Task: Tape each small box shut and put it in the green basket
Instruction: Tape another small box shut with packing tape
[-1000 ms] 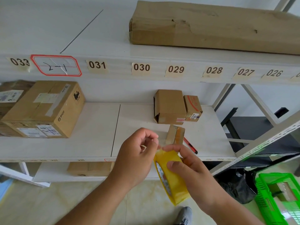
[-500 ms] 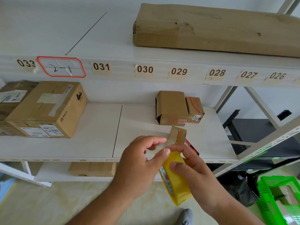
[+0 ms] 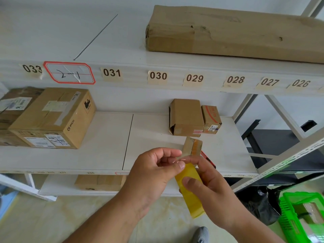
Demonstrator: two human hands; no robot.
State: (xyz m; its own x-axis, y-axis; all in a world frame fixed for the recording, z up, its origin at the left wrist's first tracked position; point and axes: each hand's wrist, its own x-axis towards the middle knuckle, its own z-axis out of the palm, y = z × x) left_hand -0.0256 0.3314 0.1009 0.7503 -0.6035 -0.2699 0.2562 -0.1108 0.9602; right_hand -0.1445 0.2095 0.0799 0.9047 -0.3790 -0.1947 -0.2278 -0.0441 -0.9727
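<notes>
Below the numbered shelf, my right hand grips the yellow tape roll, left hand pinching its clear end — small box just beyond (fingertips nearly touching it), green basket far right.

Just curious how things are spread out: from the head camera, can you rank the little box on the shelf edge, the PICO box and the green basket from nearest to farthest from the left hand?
1. Little box, just above the left hand.
2. PICO box, far left on the shelf.
3. Green basket, on the floor, far right.
</notes>
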